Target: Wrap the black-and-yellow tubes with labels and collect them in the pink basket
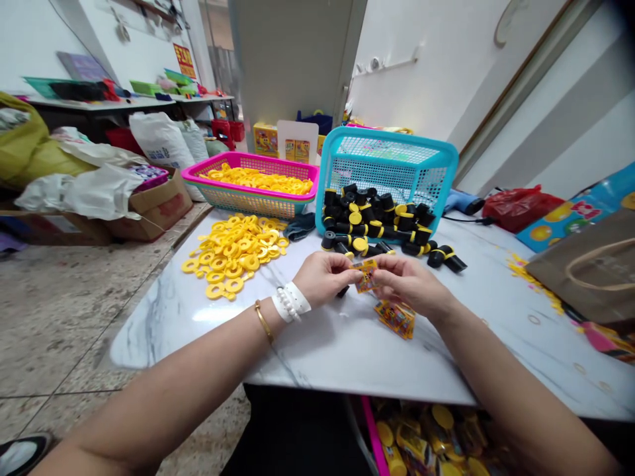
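Note:
My left hand (pixel 322 277) and my right hand (pixel 409 283) meet above the white table. Pinched between their fingertips is a small yellow printed card (pixel 366 275). A little black piece (pixel 342 291) shows just under my left hand; whether that hand touches it I cannot tell. Below my right hand lies a loose stack of similar printed cards (pixel 398 320). Right behind my hands, black cylinders with yellow caps (pixel 367 218) spill out of a blue basket (pixel 387 137) tipped on its side. To the left, yellow ring-shaped plastic pieces (pixel 235 254) form a pile.
A pink-rimmed basket (pixel 253 160) of yellow pieces stands at the table's back left, near a dark cloth (pixel 300 227). A paper bag (pixel 590 271) and red plastic bag (pixel 520 206) sit at right. Under the table edge is a pink-edged container (pixel 373 433) of yellow-lidded items.

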The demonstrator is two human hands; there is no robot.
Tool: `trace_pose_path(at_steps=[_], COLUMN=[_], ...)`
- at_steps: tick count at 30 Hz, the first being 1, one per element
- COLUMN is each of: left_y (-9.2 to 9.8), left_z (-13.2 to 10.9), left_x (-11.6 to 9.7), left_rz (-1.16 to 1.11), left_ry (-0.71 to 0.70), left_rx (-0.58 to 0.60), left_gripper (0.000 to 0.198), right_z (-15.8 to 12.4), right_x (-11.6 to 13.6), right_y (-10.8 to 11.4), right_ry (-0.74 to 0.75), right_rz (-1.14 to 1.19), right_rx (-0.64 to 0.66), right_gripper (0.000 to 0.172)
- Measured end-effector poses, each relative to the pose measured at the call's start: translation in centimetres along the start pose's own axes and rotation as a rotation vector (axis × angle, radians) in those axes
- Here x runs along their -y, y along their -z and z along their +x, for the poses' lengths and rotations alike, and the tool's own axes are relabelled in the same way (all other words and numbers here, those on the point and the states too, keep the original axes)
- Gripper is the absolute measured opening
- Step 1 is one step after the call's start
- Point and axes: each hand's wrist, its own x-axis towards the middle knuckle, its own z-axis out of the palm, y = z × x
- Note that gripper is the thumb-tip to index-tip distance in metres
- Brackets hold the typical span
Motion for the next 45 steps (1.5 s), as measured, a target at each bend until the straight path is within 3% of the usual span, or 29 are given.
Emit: trace_pose_path(at_steps=[4,6,8,14,19,26,29,35,45], left_y=[-0.5,-0.7,-0.9,-1.6,-1.5,-1.0,-1.0,-1.0,-1.0], left_z=[-0.3,-0.6,-1.0,-2.1,-2.2,-1.8,-1.9,-2.1,-1.9], left_x=[-0.2,-0.4,-0.7,-1.6,-1.9,-1.8,-1.9,-2.2,-2.0], left_rz=[0.099,0.072,0.019,-0.096,-0.063,-0.063,-0.131,-0.114,-0.167], left_ry=[-0.051,-0.073,-0.079,-0.106,-0.142,-0.003,-0.016,-0.106,-0.077], left_rx=[-0.16,-0.297,-0.363,-0.341,-0.348,-0.278,-0.284,-0.412,-0.373], left_gripper=[0.03,0.034,0.04,0.038,0.033,0.038,0.032,0.027,0.024], right_z=[0.0,-0.1,-0.1,0.0,-0.3,-0.8,-0.8,-0.7,-0.4], right_x=[-0.4,-0.5,-0.6,-1.1,-1.0,-1.1,-1.2,-1.2,-1.9], right_y=[-0.9,-1.6,-2.0,-2.2,-2.6,-2.7,-2.7,-2.6,-2.5], right_ry=[0.106,0.156,0.177,0.285,0.404,0.521,0.564,0.589,0.605], right_rz=[-0.045,-0.044,-0.021,-0.104,-0.274,-0.321,-0.335,-0.44,-0.468], right_rx=[-0.179,-0.276,-0.346,-0.414,-0.486,-0.539,-0.555,-0.596,-0.594], right_gripper=[0.043,0.044,0.046,0.044,0.045,0.038,0.033,0.04,0.038])
